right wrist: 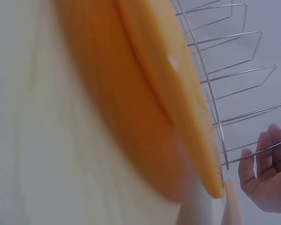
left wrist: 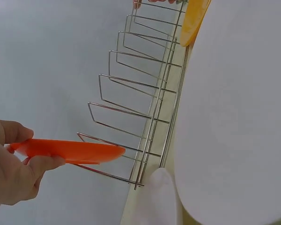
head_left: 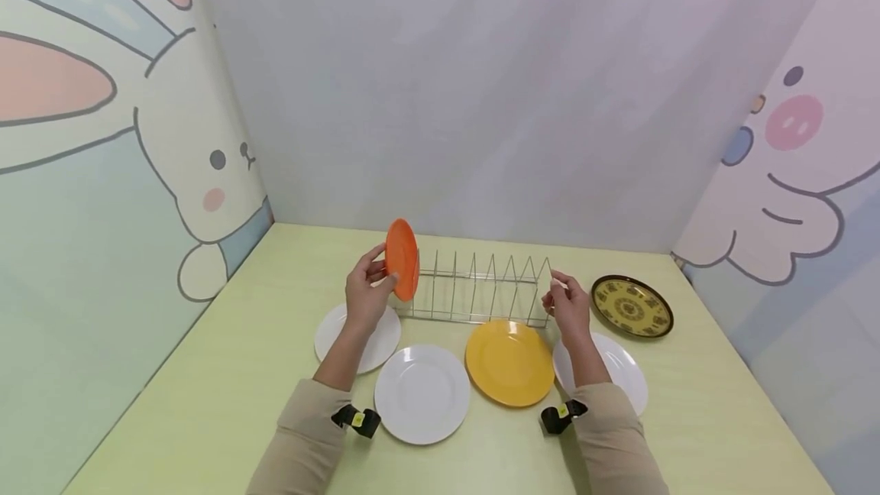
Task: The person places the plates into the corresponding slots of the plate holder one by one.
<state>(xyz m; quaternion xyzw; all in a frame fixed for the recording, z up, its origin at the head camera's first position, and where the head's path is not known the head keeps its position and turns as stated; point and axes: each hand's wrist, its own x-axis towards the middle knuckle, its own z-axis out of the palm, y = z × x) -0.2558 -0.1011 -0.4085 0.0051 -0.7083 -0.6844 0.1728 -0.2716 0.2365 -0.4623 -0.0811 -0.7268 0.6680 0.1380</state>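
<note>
Beyond forearm-covered white plates [head_left: 381, 338] [head_left: 624, 374], left and right hands [head_left: 365, 292] [head_left: 571, 307] grip orange plate [head_left: 401, 260] and wire rack [head_left: 473, 277] respectively

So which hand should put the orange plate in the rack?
Probably the left hand: it holds the orange plate on edge at the left end of the rack. The right hand is at the right end, without a plate.

Bright, diffuse in head view; faintly shadowed beside right sleeve [head_left: 612, 434], lower right. Blurred across yellow plate [right wrist: 126, 89], right wrist view, centre.
</note>
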